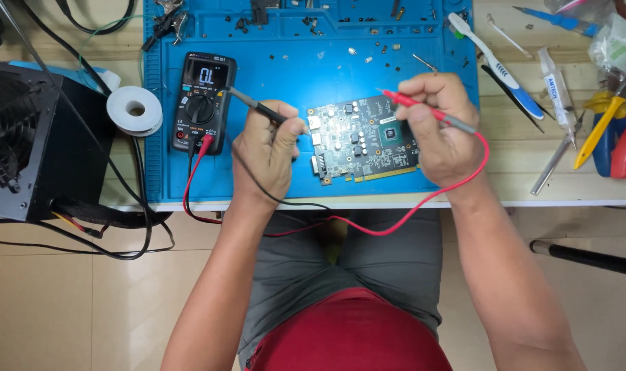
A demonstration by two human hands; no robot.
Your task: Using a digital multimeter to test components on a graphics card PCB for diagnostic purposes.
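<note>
Probing step in hand: your left hand (268,148) is closed pen-style round the black test probe (258,106), tip at the left edge of the grey-green rectangular circuit board (364,141); your right hand (440,127) is curled shut on the red test probe (423,108), tip over the board's upper middle; the board lies flat on the blue silicone work mat (292,62) on the desk; the black handheld multimeter (204,103) stands left of it; judged next: steady tips, a glance at the meter.
</note>
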